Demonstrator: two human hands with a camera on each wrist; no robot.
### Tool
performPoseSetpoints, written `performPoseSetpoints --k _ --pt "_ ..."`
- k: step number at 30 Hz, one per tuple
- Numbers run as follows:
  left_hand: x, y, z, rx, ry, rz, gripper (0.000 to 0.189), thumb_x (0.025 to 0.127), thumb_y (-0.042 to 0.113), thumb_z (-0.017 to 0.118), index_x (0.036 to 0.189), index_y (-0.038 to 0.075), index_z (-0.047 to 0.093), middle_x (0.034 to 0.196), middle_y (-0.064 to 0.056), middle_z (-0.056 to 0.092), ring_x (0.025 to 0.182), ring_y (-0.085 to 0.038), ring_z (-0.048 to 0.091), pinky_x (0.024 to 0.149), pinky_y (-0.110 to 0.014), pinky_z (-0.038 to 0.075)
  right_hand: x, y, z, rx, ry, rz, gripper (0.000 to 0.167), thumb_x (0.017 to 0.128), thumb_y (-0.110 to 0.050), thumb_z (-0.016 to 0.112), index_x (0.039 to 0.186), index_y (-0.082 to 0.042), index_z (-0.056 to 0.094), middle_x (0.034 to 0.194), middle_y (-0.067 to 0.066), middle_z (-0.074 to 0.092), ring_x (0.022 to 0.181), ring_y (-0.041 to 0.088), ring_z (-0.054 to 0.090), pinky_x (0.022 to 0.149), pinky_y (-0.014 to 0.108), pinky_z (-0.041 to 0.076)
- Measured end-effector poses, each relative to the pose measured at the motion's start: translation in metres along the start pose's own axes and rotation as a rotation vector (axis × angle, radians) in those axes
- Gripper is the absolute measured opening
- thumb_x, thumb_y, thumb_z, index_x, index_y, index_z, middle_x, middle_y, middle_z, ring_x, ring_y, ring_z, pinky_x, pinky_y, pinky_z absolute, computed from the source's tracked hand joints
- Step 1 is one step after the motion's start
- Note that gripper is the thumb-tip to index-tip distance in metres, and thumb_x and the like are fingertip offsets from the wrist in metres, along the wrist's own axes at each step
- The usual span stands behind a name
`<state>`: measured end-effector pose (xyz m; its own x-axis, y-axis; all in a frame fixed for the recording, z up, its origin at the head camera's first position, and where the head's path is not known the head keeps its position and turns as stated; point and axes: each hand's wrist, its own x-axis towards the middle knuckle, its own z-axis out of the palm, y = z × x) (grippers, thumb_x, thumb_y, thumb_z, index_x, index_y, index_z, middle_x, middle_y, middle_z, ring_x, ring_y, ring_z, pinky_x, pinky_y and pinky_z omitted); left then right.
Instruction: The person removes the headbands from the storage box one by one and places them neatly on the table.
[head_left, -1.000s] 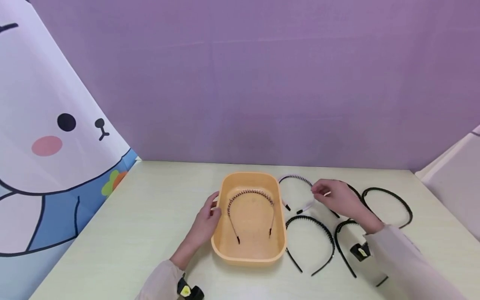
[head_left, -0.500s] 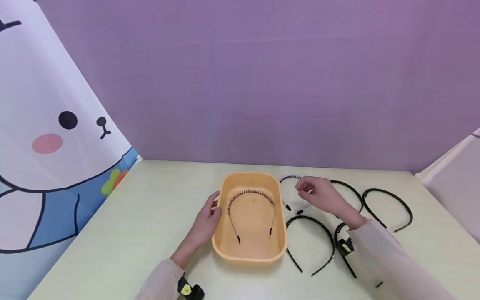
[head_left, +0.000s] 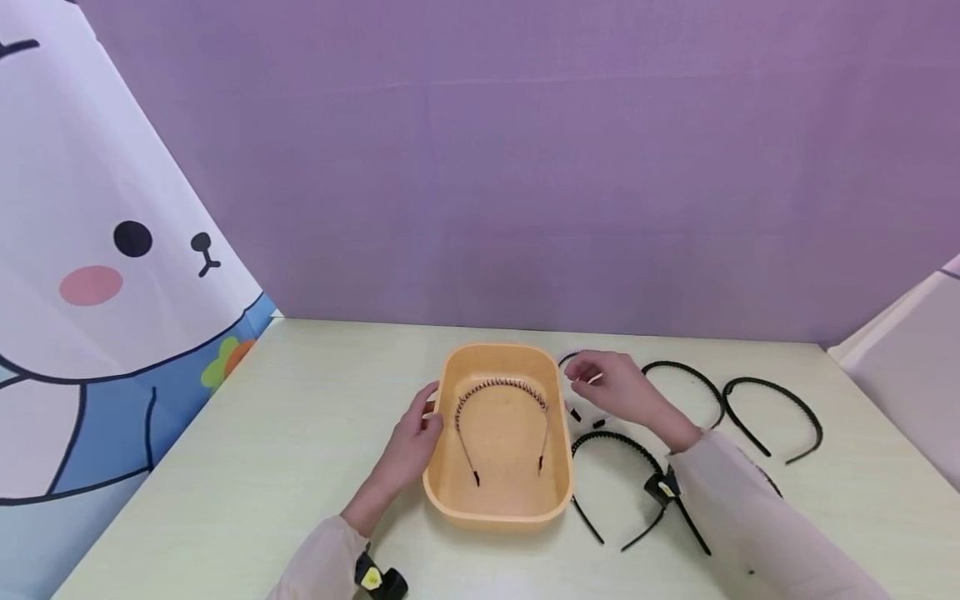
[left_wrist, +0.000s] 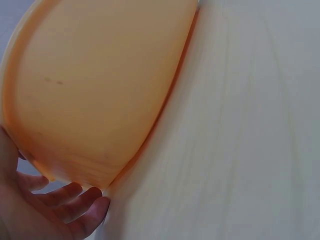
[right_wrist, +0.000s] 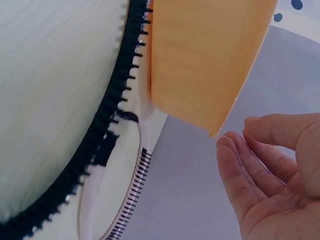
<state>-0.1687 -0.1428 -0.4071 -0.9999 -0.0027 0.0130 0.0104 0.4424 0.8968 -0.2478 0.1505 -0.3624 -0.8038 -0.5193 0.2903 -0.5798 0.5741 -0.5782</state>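
My left hand [head_left: 409, 437] grips the left wall of an orange plastic basin [head_left: 498, 524], thumb at the rim and fingers along the outside. Inside the basin lies a thin toothed headband [head_left: 501, 383]. My right hand [head_left: 609, 387] hovers just right of the basin, fingers loosely bent and holding nothing. Below it, partly hidden, is a pale lilac headband with dark teeth and black tips [right_wrist: 131, 195]. Nearer to me a black toothed headband [head_left: 613, 437] lies against the basin's right side; the right wrist view shows its teeth closely.
Two more black headbands, one at the right [head_left: 808, 410] and one beside it [head_left: 697, 372], lie on the pale table [head_left: 322, 400]. Another black headband [head_left: 693, 527] is partly covered by my right sleeve. A purple backdrop [head_left: 510, 167] stands behind the table.
My right hand has moved left toward the basin, over the lilac headband, uncovering more of a black headband behind it. The left hand and basin stay put.
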Motion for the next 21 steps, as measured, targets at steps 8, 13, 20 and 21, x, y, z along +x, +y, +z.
performPoseSetpoints --k 8,13,20,21 --pt "0.002 0.0 0.0 -0.005 0.004 -0.008 0.049 0.099 0.016 0.038 0.147 0.013 0.032 0.132 -0.023 0.051 0.105 -0.029 0.06 0.084 -0.04 0.052 0.011 -0.006 0.008 0.039 0.004 -0.046 0.01 0.086 0.003 0.062 0.095 0.002 0.066 0.091 0.014 0.069 0.083 0.023 0.067 0.071 0.026 0.056" --pt "0.002 -0.002 0.0 0.005 0.01 -0.005 0.049 0.099 0.016 0.038 0.148 0.013 0.032 0.132 -0.023 0.052 0.106 -0.029 0.06 0.084 -0.041 0.052 0.016 -0.01 0.012 0.049 0.011 -0.044 0.011 0.084 0.005 0.062 0.095 0.003 0.065 0.092 0.016 0.069 0.084 0.024 0.066 0.072 0.026 0.056" --pt "0.002 -0.001 0.0 -0.003 0.006 0.005 0.049 0.099 0.015 0.038 0.148 0.012 0.032 0.132 -0.023 0.051 0.106 -0.03 0.059 0.085 -0.042 0.052 0.021 -0.012 0.015 0.045 -0.028 -0.021 0.011 0.085 0.002 0.063 0.096 0.002 0.065 0.095 0.016 0.069 0.088 0.025 0.067 0.076 0.03 0.056" --pt "0.001 -0.001 0.0 -0.004 0.005 0.01 0.049 0.099 0.014 0.038 0.147 0.012 0.032 0.132 -0.024 0.051 0.106 -0.031 0.06 0.085 -0.042 0.052 0.022 -0.012 0.015 0.042 -0.037 -0.015 0.011 0.085 0.002 0.063 0.096 0.002 0.065 0.095 0.016 0.069 0.089 0.025 0.067 0.077 0.031 0.056"
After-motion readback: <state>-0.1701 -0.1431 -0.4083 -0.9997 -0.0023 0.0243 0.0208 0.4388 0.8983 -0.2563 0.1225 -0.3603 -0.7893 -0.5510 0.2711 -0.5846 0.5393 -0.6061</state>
